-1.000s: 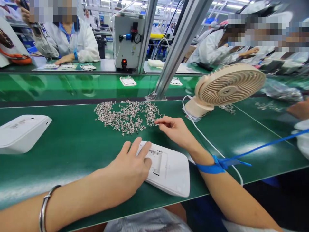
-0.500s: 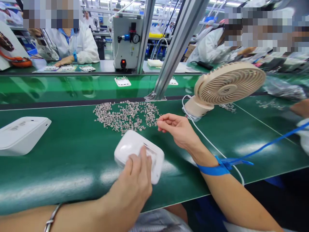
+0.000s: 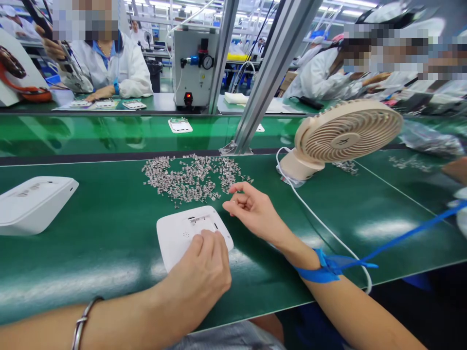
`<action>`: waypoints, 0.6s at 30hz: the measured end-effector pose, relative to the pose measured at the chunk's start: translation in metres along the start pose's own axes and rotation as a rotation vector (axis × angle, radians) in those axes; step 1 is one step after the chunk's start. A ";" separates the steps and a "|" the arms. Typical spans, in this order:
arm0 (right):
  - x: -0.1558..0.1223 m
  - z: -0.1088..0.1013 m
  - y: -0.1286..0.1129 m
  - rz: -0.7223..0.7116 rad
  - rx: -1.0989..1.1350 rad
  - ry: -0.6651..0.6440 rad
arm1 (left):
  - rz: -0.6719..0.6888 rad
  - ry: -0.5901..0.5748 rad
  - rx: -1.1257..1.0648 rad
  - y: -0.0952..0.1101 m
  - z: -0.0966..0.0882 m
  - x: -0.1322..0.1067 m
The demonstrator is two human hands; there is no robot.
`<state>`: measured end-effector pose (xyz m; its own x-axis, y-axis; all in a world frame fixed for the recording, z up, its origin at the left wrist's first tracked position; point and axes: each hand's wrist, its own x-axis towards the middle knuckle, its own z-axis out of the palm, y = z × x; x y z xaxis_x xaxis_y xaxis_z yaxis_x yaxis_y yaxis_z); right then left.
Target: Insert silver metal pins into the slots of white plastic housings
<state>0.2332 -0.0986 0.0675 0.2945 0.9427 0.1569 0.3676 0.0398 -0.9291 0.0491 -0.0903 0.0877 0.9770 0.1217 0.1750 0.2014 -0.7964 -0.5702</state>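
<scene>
A white plastic housing lies flat on the green mat in front of me, with a small slot near its far edge. My left hand rests on its near edge, fingers pressing it down. My right hand hovers just right of the housing with fingertips pinched together, apparently on a tiny metal part from the pile of small silver parts spread behind the housing. What the fingers pinch is too small to see clearly. A blue wrist strap circles my right wrist.
A beige desk fan stands at the right with its white cable crossing the mat. Another white housing sits at the left edge. Beyond runs a green conveyor carrying white pieces; people in white coats work opposite.
My left hand turned the white housing and slid it left, so it now lies flat with the slot facing away. My right hand left the pile and drew back toward the housing, fingers pinched.
</scene>
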 end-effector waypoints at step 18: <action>-0.010 0.004 0.000 -0.154 -0.129 0.033 | 0.032 0.031 -0.126 0.002 -0.004 -0.001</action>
<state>0.2265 -0.1071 0.0646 0.2542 0.9174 0.3062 0.5200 0.1374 -0.8431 0.0486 -0.0944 0.0893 0.9798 0.0780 0.1841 0.1576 -0.8677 -0.4714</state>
